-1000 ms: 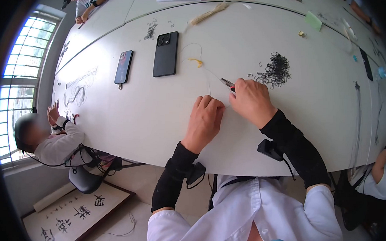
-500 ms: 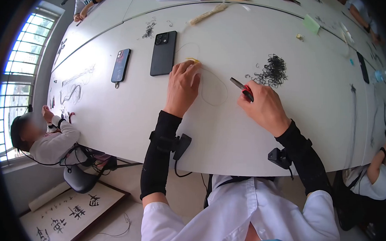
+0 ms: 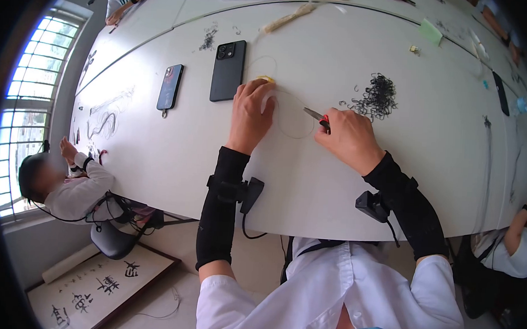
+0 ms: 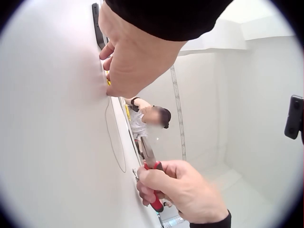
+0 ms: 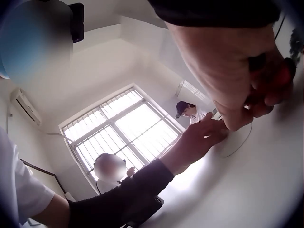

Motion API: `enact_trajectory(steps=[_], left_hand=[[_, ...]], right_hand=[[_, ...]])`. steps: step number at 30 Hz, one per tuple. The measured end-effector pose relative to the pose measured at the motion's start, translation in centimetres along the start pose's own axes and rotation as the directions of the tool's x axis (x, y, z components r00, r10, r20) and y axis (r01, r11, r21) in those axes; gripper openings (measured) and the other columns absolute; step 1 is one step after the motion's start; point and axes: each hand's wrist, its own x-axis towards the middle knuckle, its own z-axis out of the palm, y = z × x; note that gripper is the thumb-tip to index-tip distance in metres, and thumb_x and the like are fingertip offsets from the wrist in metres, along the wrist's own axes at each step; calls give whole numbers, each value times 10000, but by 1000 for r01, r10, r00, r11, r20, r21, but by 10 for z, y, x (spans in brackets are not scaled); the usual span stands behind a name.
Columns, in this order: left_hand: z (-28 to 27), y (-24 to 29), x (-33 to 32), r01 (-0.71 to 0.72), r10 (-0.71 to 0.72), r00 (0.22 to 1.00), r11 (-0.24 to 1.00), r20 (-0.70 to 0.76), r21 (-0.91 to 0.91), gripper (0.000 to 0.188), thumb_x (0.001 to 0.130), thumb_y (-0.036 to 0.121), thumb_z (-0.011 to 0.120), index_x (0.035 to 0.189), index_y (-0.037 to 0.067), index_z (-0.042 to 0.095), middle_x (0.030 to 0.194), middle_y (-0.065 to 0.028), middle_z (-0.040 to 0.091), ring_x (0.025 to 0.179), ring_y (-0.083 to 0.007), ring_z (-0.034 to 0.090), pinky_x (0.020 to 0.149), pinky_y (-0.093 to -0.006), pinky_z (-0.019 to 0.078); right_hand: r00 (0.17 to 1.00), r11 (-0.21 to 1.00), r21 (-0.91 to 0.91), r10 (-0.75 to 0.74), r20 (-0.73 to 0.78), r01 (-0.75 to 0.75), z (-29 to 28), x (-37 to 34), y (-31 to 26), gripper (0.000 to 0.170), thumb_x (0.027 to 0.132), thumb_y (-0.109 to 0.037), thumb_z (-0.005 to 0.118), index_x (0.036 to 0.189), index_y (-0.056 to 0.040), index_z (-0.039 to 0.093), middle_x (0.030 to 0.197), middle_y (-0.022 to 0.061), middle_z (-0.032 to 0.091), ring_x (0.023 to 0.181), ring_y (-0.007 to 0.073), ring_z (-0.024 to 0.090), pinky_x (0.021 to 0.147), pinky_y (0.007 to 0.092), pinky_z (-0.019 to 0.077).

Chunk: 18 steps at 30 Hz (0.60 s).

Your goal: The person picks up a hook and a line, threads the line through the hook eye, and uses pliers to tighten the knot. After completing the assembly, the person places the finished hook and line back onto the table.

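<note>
My left hand reaches over the table beside the black phone, fingertips right at a small yellow piece. Its thumb stands apart from the fingers. A thin clear line curves in a loop over the tabletop between the hands. My right hand grips pliers with red and black handles, their metal nose pointing toward the loop. Right of that hand, a pile of small black hooks lies on the white table.
A large black phone and a smaller phone lie left of the left hand. Farther back are a pale fibre bundle and a green paper. Other people sit around the table.
My left hand has left the spot near the right hand and moved left and forward to the yellow piece. The line now lies in a loop; the pliers stay in my right hand.
</note>
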Motion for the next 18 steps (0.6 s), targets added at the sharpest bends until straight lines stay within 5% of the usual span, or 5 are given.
enact_trajectory(steps=[9, 12, 15, 18], left_hand=[[-7, 14, 8, -24, 23, 999, 999, 26, 48, 322, 855, 16, 685, 1153, 131, 731, 1112, -101, 609, 1041, -314, 554, 933, -401, 480], [-3, 13, 7, -99, 95, 994, 988, 45, 115, 290, 842, 13, 695, 1101, 130, 752, 1087, -98, 610, 1014, -306, 550, 909, -393, 485], [4, 6, 6, -61, 62, 998, 998, 9, -20, 281, 827, -3, 682, 1083, 98, 736, 1051, -105, 615, 1005, -313, 551, 910, -398, 472], [2, -2, 10, -31, 30, 999, 999, -42, -40, 319, 822, -26, 661, 1115, 88, 715, 1039, -108, 612, 997, -315, 547, 905, -401, 469]], right_hand=[[997, 996, 70, 55, 52, -59, -22, -6, 1, 231, 871, -211, 661, 888, 17, 630, 743, 195, 675, 714, 353, 685, 678, 443, 548], [999, 999, 32, 39, -25, -38, -10, 1, -3, 221, 865, -205, 681, 860, 12, 642, 730, 184, 679, 716, 362, 695, 670, 443, 557], [998, 999, -39, 27, -53, -29, 1, 11, -11, 172, 826, -155, 691, 794, 10, 653, 707, 181, 676, 708, 370, 704, 661, 449, 565], [999, 988, -150, -26, 32, 31, 9, 23, -17, 133, 771, -121, 701, 723, -4, 659, 688, 191, 671, 688, 372, 707, 646, 456, 567]])
